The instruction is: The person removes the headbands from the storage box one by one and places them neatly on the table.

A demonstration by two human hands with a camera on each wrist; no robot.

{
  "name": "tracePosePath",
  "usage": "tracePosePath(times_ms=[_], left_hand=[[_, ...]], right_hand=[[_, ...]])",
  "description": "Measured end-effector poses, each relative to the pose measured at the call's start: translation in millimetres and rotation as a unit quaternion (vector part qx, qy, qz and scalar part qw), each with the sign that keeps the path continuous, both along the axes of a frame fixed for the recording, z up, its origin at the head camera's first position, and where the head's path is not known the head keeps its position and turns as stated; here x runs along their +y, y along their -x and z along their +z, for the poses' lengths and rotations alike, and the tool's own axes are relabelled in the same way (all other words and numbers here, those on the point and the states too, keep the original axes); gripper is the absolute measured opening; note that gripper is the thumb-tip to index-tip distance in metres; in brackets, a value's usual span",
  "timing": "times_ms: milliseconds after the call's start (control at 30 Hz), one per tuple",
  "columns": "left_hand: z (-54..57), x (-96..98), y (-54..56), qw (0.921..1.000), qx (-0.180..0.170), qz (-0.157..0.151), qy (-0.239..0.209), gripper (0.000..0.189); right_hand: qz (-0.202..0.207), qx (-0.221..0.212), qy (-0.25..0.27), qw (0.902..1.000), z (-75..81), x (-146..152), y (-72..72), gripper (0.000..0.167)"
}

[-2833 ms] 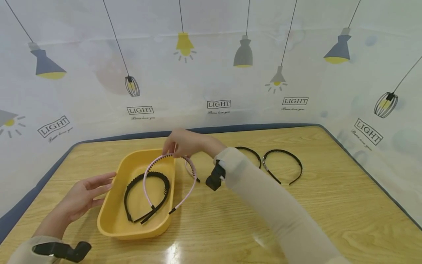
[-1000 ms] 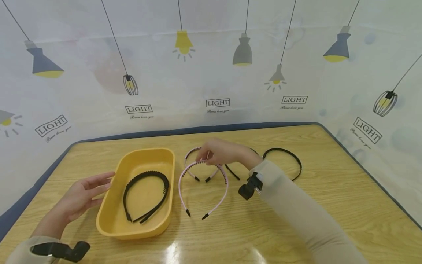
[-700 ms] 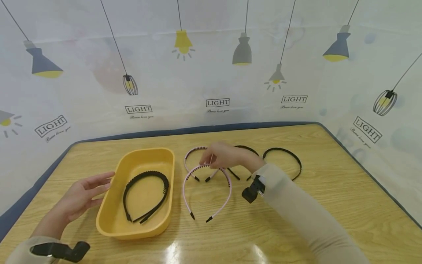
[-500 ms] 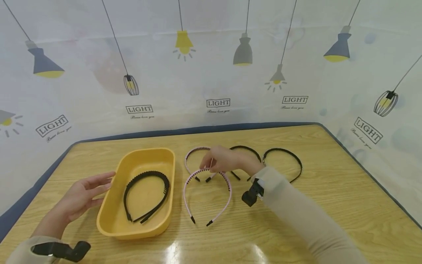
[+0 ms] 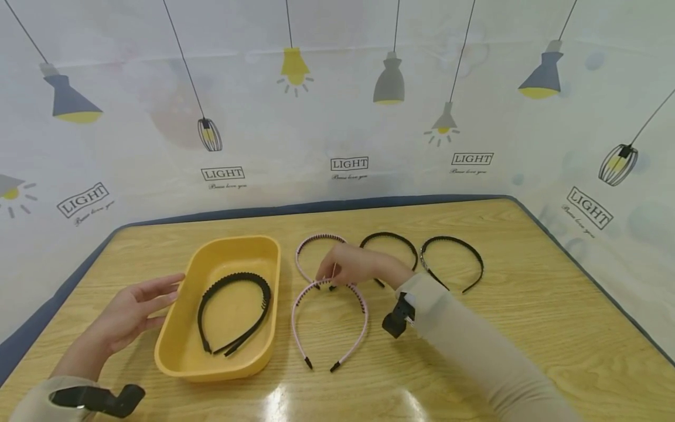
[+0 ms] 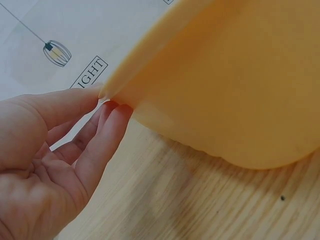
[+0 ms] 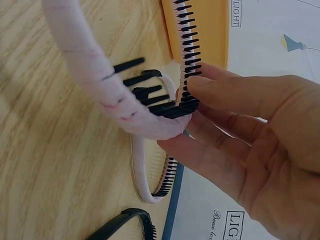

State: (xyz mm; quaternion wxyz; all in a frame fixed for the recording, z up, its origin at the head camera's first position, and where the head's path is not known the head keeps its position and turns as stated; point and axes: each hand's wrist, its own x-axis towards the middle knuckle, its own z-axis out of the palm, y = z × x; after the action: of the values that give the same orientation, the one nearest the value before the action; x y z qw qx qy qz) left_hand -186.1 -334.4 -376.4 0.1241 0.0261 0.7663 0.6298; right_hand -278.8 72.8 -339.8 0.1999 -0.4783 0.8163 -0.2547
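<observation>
My right hand [image 5: 350,264] pinches the top of a thin pink headband [image 5: 293,321] with dark teeth and black tips. It is over the table, right of the yellow tray [image 5: 274,328]; whether its tips touch the wood I cannot tell. In the right wrist view the thumb and fingers meet at its toothed arch [image 7: 85,50]. My left hand [image 5: 129,313] rests its extended fingers against the tray's left side, touching just at the rim [image 6: 140,55] in the left wrist view. Inside the tray lies a black toothed headband [image 5: 232,278], perhaps two overlapping.
Behind the right hand a second pink headband [image 5: 323,237] lies on the wooden table [image 5: 422,375]. To its right are a black headband [image 5: 389,234] and another black headband [image 5: 452,238] with a shiny ornament. A printed cloth wall [image 5: 263,117] stands behind the table.
The right hand carried the pink headband from above the tray rightwards, then lowered it and drew it slightly towards me. The left hand and tray have stayed put.
</observation>
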Motion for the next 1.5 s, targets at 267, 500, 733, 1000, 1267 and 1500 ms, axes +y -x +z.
tracePosePath(times_ms=[267, 500, 733, 1000, 1267, 1500], left_hand=[[0.5, -0.3, -0.1, 1.0000, -0.003, 0.000, 0.002, 0.040], [1.8, 0.5, -0.6, 1.0000, -0.005, -0.002, 0.000, 0.039], [1.8, 0.4, -0.7, 1.0000, -0.004, -0.002, -0.006, 0.038], [2.2, 0.4, -1.6, 0.9999, -0.008, -0.001, -0.013, 0.038], [2.9, 0.9, -1.4, 0.9999, -0.006, -0.002, -0.012, 0.038], [3.3, 1.1, -1.5, 0.9998, -0.010, -0.003, -0.019, 0.038]], right_hand=[[0.000, 0.011, -0.013, 0.9999, -6.8, -8.3, -1.6, 0.024], [-0.021, -0.006, -0.021, 0.9996, -10.3, -14.0, -4.1, 0.024], [-0.011, 0.014, -0.023, 0.9996, -13.7, -19.3, -4.6, 0.022], [-0.018, 0.012, -0.030, 0.9993, -18.1, -26.2, -3.5, 0.023], [-0.012, 0.020, -0.036, 0.9991, -20.6, -28.7, -2.2, 0.024], [-0.018, 0.024, -0.049, 0.9983, -18.5, -30.7, -4.5, 0.023]])
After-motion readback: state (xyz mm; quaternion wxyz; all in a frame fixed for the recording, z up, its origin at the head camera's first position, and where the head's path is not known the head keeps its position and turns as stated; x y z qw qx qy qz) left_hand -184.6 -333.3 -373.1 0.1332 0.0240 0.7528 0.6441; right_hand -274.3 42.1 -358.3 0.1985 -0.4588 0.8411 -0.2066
